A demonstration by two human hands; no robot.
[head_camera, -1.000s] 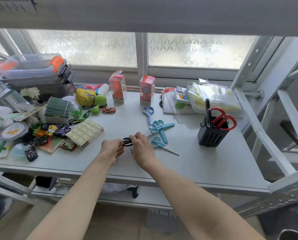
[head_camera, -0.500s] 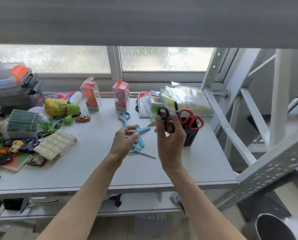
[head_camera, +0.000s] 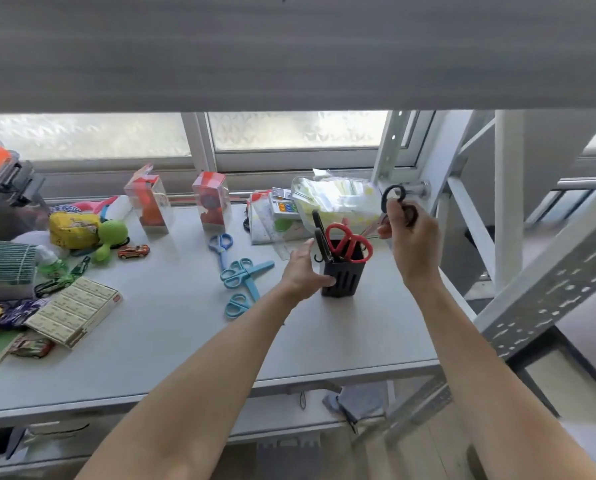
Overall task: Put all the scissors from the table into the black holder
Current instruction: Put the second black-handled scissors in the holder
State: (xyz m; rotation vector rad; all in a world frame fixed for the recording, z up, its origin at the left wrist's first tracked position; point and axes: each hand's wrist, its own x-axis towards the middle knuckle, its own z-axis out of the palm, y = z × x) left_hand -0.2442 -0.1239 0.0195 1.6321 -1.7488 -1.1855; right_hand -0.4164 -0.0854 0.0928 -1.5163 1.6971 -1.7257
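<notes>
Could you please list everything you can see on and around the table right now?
Holder: one, black, right of centre, with red-handled scissors and black-handled scissors inside.
Loose scissors: three, blue, table middle.
Toy car: one, orange, left of centre.
Clear boxes: two, red contents, near the window.
Flat carton: one, cream, left.
Plush toy: one, green, back left.
Plastic bag: one, clear, back right.
Left hand: touching the holder's side.
Right hand: raised, holding black scissors.

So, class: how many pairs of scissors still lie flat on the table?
3, all blue: one small pair nearest the window, a larger pair in the middle, and one nearest the person, partly hidden by the left forearm. Clutter might hide more.
</notes>
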